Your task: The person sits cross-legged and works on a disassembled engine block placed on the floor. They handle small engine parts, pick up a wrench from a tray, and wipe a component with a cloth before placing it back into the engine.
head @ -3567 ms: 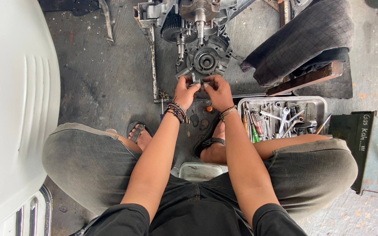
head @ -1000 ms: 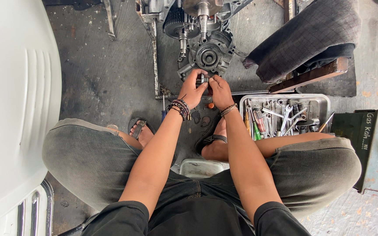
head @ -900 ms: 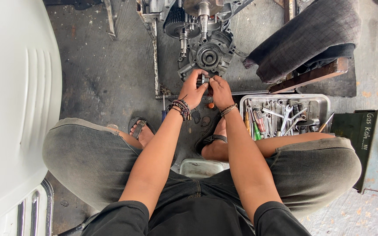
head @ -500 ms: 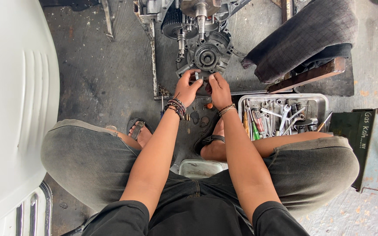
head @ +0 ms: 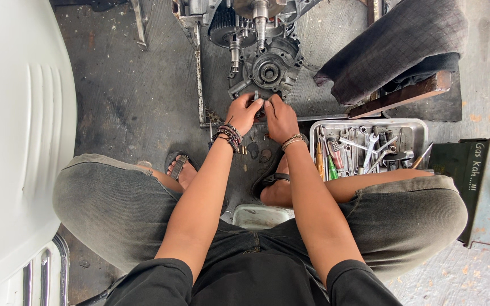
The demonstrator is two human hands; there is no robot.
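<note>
A greasy metal engine [head: 265, 56] lies on the concrete floor in front of me, its round opening facing up. My left hand [head: 244, 112] and my right hand [head: 279, 118] meet at the engine's near edge. Both pinch a small metal part [head: 258, 101] between their fingertips. The left wrist carries beaded bracelets, the right a thin band. What the fingers cover under them is hidden.
A metal tray [head: 418, 129] of wrenches and screwdrivers stands to the right. Behind it a dark folded cloth [head: 395, 45] lies on a wooden block. A white vehicle body panel [head: 7, 141] fills the left. A green metal box [head: 472, 170] sits far right. A small white tub [head: 262, 215] sits between my feet.
Both hands have stayed together at the engine's near edge, with small shifts of the fingers. The view has wobbled slightly.
</note>
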